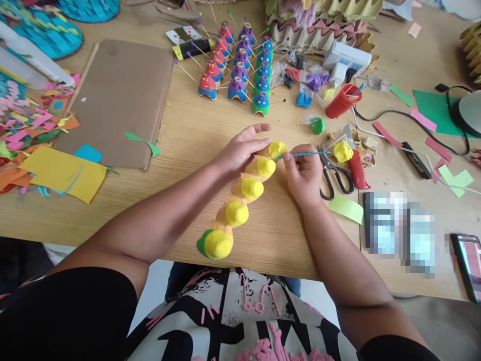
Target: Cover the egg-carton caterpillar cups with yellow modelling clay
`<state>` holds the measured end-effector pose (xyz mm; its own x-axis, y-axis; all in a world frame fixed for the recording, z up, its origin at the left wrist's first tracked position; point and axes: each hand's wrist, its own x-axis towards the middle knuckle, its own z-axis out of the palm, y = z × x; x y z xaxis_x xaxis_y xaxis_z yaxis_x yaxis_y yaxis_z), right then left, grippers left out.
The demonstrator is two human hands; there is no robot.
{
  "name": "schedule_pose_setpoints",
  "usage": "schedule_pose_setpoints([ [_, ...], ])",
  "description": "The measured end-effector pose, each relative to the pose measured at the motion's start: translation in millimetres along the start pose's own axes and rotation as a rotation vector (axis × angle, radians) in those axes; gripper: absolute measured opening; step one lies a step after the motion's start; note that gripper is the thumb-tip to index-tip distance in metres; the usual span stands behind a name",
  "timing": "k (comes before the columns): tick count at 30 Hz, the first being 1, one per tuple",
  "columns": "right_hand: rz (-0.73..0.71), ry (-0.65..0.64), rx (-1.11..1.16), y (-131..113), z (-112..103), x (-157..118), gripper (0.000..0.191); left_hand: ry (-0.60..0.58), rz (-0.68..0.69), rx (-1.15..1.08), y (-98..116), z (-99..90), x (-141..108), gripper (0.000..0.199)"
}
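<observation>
A strip of egg carton [235, 191] lies slantwise before me, its bumps capped with yellow modelling clay [251, 188]. The near end also has a patch of green clay [202, 242]. My left hand [240, 150] holds the strip's far end, with the thumb along it and some fingers raised. In my right hand [306, 175] is a thin blue modelling tool [313, 153], gripped between thumb and fingers. Its tip meets the yellow clay on the farthest bump, where the surface looks rough. A lump of yellow clay [342, 151] sits right of my right hand, close to black-handled scissors [336, 176].
Painted carton caterpillars [238, 75] with pins sticking out stand at the back. A cardboard sheet [122, 95] and paper scraps [63, 170] lie left. To the right are a red cup [341, 102], a power strip [347, 57], cables and a phone [468, 263].
</observation>
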<state>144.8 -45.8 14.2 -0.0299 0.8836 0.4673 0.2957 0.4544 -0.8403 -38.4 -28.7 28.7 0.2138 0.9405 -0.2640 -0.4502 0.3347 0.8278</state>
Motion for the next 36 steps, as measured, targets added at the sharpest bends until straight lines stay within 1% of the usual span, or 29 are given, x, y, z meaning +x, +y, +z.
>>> schedule_pose_setpoints([
  [6,-0.007,0.012,0.0,1,0,0,0.043,0.002,-0.014,0.007,1,0.1,-1,0.044],
  [11,-0.042,0.015,0.002,4,0,0,0.04,-0.005,-0.022,-0.036,2,-0.5,-1,0.038],
  [16,-0.026,0.001,0.019,5,1,0,0.043,-0.003,-0.054,-0.066,7,2.7,-5,0.039],
  [20,0.034,-0.024,0.15,7,1,-1,0.043,0.003,-0.075,-0.088,10,5.7,-9,0.04],
  [22,0.067,-0.003,0.246,9,1,0,0.043,0.003,-0.068,-0.099,10,5.8,-9,0.039],
  [24,0.075,0.024,0.296,9,1,0,0.043,-0.002,-0.062,-0.107,10,5.5,-9,0.037],
  [31,0.026,-0.029,0.19,-5,1,-2,0.043,-0.005,-0.085,-0.122,9,6.7,-11,0.031],
  [36,0.024,-0.043,0.147,-5,1,-2,0.044,0.003,-0.105,-0.092,9,6.4,-11,0.03],
])
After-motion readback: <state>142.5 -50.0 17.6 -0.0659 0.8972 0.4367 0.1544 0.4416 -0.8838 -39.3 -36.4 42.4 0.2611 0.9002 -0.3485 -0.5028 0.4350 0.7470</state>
